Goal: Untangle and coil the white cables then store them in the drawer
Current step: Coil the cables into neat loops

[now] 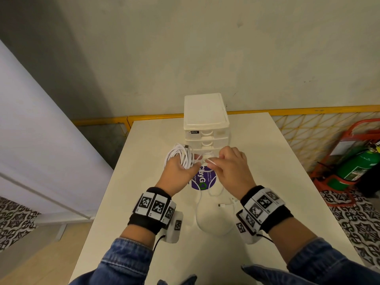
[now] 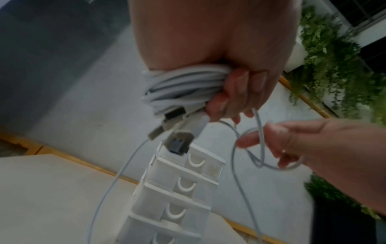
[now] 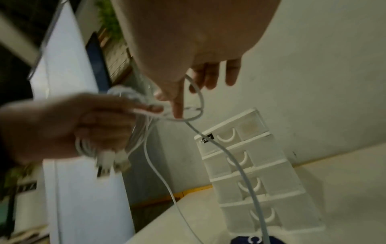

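1. A white table (image 1: 267,161) is being seen standing against a pale wall (image 1: 205,48).
2. A round purple sticker (image 1: 202,179) with white lettering is being shown on the tabletop.
3. A yellow mesh fence (image 1: 308,128) is being shown running behind the table.
4. A green fire extinguisher (image 1: 355,165) is being held in a red stand (image 1: 337,182), to the right of the table.
5. A black-and-white patterned floor (image 1: 359,221) is being seen under the stand.
6. Green foliage (image 2: 334,66) is being caught in the left wrist view.
7. A white panel (image 1: 30,140) is being seen to the left.
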A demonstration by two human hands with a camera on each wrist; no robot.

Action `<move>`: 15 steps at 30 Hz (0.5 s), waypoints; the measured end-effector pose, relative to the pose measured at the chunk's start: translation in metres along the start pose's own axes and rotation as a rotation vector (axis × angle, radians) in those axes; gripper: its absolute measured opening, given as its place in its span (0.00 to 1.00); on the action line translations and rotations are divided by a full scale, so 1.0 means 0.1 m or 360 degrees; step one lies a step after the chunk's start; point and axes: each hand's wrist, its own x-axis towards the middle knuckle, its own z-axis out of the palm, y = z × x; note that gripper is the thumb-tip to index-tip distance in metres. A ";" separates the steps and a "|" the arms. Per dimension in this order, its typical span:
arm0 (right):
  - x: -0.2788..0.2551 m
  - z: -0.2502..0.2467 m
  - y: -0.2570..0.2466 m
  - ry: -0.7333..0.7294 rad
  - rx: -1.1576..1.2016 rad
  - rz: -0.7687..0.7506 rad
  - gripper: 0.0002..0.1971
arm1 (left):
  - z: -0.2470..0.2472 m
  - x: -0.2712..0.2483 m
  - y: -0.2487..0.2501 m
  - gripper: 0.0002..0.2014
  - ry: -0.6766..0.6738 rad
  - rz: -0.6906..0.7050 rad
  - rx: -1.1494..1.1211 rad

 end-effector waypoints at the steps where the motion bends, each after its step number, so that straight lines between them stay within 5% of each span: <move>1: -0.01 0.04 -0.01 -0.0030 -0.0162 0.0026 0.16 | 0.01 0.00 0.02 0.09 -0.0046 0.0027 -0.0037; 3: -0.01 0.06 -0.04 -0.0234 -0.0137 0.0089 0.12 | 0.03 -0.03 0.07 0.09 -0.0158 0.0085 -0.0004; 6: -0.02 -0.03 -0.03 -0.0616 0.0693 0.0238 0.16 | 0.02 -0.03 0.06 0.08 -0.0153 0.0045 -0.0002; 8: -0.03 -0.08 0.01 -0.0583 0.1024 0.0325 0.18 | -0.02 -0.02 0.01 0.07 -0.0065 -0.0046 -0.0051; 12: -0.03 -0.05 0.04 -0.0591 0.1043 0.0283 0.16 | -0.01 -0.03 0.01 0.07 -0.0110 -0.0023 -0.0011; 15: -0.03 -0.01 0.01 -0.0226 0.0968 0.0238 0.08 | 0.01 -0.05 0.02 0.07 -0.0193 0.0048 0.0017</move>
